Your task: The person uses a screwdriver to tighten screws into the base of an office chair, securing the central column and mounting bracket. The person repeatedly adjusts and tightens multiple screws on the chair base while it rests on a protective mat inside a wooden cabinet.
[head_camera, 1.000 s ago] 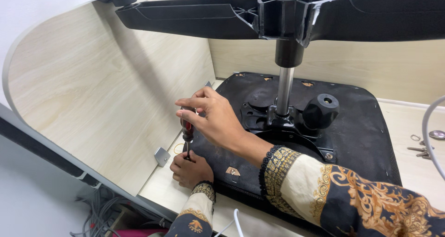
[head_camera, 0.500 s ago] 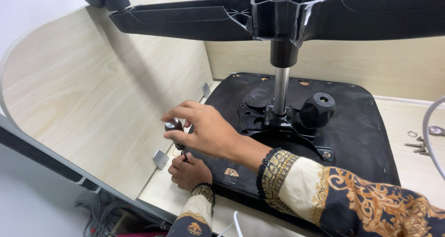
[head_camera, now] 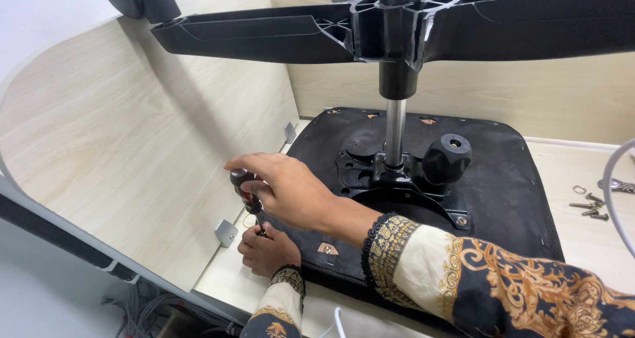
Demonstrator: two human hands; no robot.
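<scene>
An upside-down office chair lies on a light wooden desk: its black seat underside [head_camera: 503, 186] faces up, with a metal gas column [head_camera: 395, 133] and the black star base [head_camera: 397, 27] overhead. My right hand [head_camera: 284, 189] grips a screwdriver [head_camera: 246, 191] with a dark red and black handle, held upright at the seat's near left corner. My left hand [head_camera: 264, 249] rests on the desk below it, fingers curled at the screwdriver's tip beside the seat edge.
A wooden partition [head_camera: 132, 159] stands close on the left with small metal brackets [head_camera: 225, 233]. Loose screws and washers [head_camera: 587, 202] lie on the desk at the right. A black knob [head_camera: 446, 158] sits on the seat mechanism. Cables hang below the desk edge.
The view has shifted a little. My right hand has slid left and downward along the screwdriver handle and turned on it, while my left hand stays at the tip.
</scene>
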